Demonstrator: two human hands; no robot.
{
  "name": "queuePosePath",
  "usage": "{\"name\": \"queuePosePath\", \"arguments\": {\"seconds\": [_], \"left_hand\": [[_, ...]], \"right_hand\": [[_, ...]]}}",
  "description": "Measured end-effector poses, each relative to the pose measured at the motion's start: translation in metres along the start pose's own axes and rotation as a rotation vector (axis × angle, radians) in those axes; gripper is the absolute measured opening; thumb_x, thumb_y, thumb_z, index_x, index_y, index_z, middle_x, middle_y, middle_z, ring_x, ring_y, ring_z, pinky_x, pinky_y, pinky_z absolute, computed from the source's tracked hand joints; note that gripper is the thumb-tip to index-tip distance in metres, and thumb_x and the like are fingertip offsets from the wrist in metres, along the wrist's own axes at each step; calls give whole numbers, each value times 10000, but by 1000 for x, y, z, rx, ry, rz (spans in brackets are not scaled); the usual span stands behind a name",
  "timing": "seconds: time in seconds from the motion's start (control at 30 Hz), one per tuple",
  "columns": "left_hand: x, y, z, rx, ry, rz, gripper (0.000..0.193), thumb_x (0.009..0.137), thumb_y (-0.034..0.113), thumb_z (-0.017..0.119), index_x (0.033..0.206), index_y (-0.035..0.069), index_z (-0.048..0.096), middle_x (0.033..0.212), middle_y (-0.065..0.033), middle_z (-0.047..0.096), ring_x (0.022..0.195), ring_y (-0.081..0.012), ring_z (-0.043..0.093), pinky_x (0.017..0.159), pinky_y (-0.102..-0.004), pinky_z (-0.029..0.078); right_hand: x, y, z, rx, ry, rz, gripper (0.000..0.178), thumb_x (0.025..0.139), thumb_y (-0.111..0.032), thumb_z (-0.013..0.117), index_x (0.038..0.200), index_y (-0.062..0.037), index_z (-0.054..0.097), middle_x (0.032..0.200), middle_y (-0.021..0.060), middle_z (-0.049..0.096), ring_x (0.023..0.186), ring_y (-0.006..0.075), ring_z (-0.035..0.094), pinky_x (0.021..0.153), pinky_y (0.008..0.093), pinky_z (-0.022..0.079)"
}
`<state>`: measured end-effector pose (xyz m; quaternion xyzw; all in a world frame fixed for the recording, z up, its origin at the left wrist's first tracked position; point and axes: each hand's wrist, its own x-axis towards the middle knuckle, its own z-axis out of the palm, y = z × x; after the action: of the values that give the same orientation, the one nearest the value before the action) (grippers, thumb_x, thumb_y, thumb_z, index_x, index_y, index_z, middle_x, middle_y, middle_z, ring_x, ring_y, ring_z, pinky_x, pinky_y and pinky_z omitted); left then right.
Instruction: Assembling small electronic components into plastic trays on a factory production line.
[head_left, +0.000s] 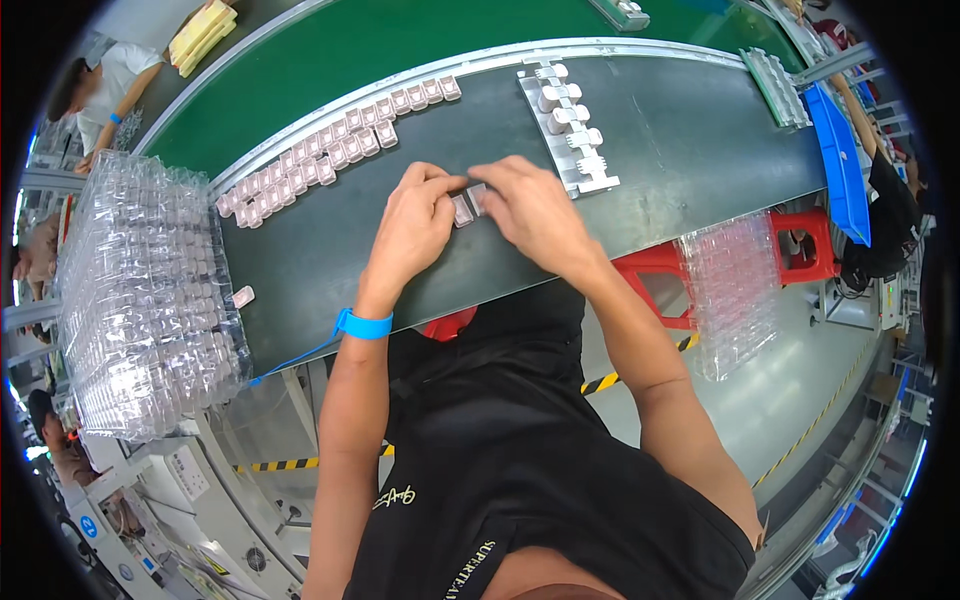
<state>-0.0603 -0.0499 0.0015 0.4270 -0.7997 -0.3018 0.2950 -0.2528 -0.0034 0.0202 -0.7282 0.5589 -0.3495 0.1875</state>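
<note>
Handling two small pink pieces on the dark work surface (pixel 690 150), both hands nearly meeting. Lower pink piece (pixel 462 211) sits at the thumb side of left hand (pixel 411 215), at its 3 o'clock, right by the thumb tip; fingers curled, can't tell if it's pinched or only touched. Upper pink piece (pixel 478 199) lies between thumb and fingertips of right hand (pixel 537 215), at that hand's 9-to-10 o'clock; grasping it, fingertips blurred. Lower piece is at about 8 o'clock of the upper one, just beside it. From the hands: rows of pink pieces (pixel 338 153) at 10 o'clock, metal fixture (pixel 541 118) with white parts (pixel 562 118) at 2, loose pink piece (pixel 244 296) at 8, stacked clear trays (pixel 150 290) between 8 and 9. Blue strap (pixel 365 325) circles the left wrist.
</note>
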Motion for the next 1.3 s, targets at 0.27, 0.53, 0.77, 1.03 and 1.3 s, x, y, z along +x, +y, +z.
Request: {"name": "queuePosePath", "arguments": {"seconds": [0.27, 0.53, 0.77, 1.03, 1.3], "left_hand": [[-9, 14, -3, -80, -126, 57, 456, 852, 102, 674, 1292, -9, 630, 1216, -164, 618, 1061, -344, 609, 932, -414, 505], [-11, 13, 11, 67, -24, 91, 371, 843, 127, 741, 1192, 20, 677, 1137, -130, 641, 1045, -331, 615, 905, -414, 510], [-14, 15, 14, 82, 61, 173, 319, 810, 77, 735, 1121, 29, 686, 1048, -115, 645, 971, -338, 602, 845, -433, 521], [-22, 13, 15, 71, 60, 155, 415, 802, 81, 752, 1201, 5, 670, 1113, -128, 661, 991, -324, 595, 894, -411, 503], [-24, 14, 6, 47, 23, 158, 468, 813, 78, 753, 1266, 18, 653, 1198, -125, 659, 1044, -321, 588, 919, -407, 504]], "right_hand": [[3, 64, -85, -118, 303, 425, 337, 912, -282, 720, 1089, 4, 702, 1009, 175, 726, 815, 284, 698, 770, 401, 536], [4, 96, -95, 286, 207, 506, 296, 939, -214, 682, 1089, 38, 717, 887, 44, 727, 781, 103, 632, 694, 275, 505], [3, 18, -73, 13, 120, 133, 275, 946, -131, 654, 1184, -9, 713, 1035, 178, 727, 874, 277, 724, 797, 352, 559], [-1, 6, -19, -108, -144, 57, 251, 936, -144, 643, 1136, -11, 715, 982, 226, 705, 934, 409, 676, 838, 463, 533], [31, 58, -82, -247, 264, 397, 399, 923, -352, 727, 1106, 1, 697, 848, 107, 738, 769, 238, 696, 696, 343, 530]]}}
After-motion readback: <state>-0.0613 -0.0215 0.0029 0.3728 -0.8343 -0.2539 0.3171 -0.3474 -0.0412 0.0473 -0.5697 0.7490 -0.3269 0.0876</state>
